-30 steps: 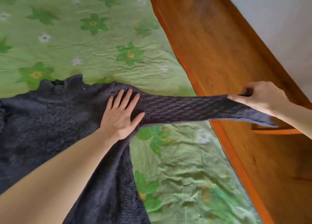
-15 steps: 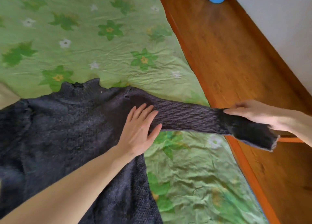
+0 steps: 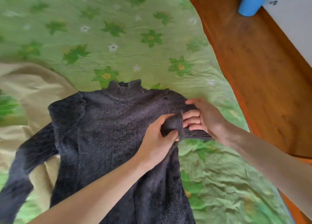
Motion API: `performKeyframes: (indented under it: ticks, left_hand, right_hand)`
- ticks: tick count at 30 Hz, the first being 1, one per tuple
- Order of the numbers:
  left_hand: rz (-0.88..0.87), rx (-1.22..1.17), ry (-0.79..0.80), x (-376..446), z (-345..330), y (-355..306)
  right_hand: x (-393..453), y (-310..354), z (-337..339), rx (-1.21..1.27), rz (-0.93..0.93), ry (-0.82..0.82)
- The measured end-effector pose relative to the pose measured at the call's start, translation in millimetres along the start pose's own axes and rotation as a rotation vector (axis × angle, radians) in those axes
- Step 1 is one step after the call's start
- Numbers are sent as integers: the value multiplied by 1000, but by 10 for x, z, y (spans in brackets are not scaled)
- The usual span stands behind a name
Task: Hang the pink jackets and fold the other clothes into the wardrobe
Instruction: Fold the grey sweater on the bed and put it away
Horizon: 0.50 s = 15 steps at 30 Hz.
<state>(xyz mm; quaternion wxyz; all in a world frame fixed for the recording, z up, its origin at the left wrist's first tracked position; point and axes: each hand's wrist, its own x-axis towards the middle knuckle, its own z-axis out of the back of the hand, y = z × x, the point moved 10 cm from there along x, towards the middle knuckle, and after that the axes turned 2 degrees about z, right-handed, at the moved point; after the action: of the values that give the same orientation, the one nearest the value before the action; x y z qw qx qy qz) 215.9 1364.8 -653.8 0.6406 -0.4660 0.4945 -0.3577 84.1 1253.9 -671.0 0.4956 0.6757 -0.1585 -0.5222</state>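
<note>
A dark grey knitted sweater [image 3: 108, 126] lies flat on the bed, collar pointing away from me. Its right sleeve is folded back across the body, and my left hand [image 3: 158, 136] grips the cuff end of that sleeve between thumb and fingers. My right hand [image 3: 204, 117] rests beside it on the folded sleeve at the shoulder, fingers fairly straight. The other sleeve [image 3: 25, 164] trails off to the lower left. No pink jacket and no wardrobe are in view.
A green floral bedsheet [image 3: 118, 38] covers the bed. A beige cloth [image 3: 30, 82] lies under the sweater's left side. Right of the bed runs a wooden floor [image 3: 263, 75], with a blue cup [image 3: 251, 2] by the white wall.
My right hand has carried the stretched-out sleeve inward and folded it over the sweater. My left hand went from pressing flat on the shoulder to gripping the cuff. The view shifted left.
</note>
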Motion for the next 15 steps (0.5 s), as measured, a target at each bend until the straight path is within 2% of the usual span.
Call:
performKeyframes:
  ticks: [3,9,11,13,15]
  left_hand:
    - [57,-99,-127,-2,586,18]
    - [360,-402,-443,-3,1705,445]
    - [431,-362,-538,-16,2001,620]
    - [466,-285,-599,-43,2239,762]
    - [486,-239,-572,-46,2346,853]
  right_hand:
    - [77,33,29,-257,133,-168]
    - [87,-13,-88,-740,397,-301]
    - [138,-65,-103,-884,351,-350]
    - [181,-155,-94,-926,273,-381]
    - [219,-250,-107,-922,221,-362]
